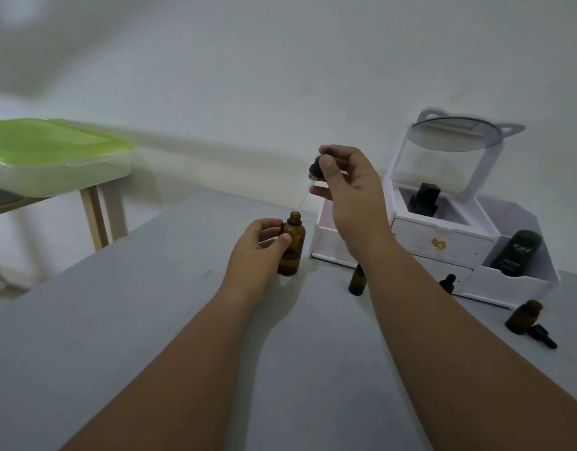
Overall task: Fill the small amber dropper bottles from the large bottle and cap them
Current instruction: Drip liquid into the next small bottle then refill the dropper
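Large amber bottle (292,247): centre frame, on grey table (124,336), left hand (259,247) clasped round it. Right hand (340,180) pinches dropper (316,172), glass tip at bottle mouth. Risk: tip misses neck, liquid drips.

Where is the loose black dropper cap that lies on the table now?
In the head view the loose dropper cap lies on its side on the grey table, far right, touching the front of a small open amber bottle, just before the white organiser.
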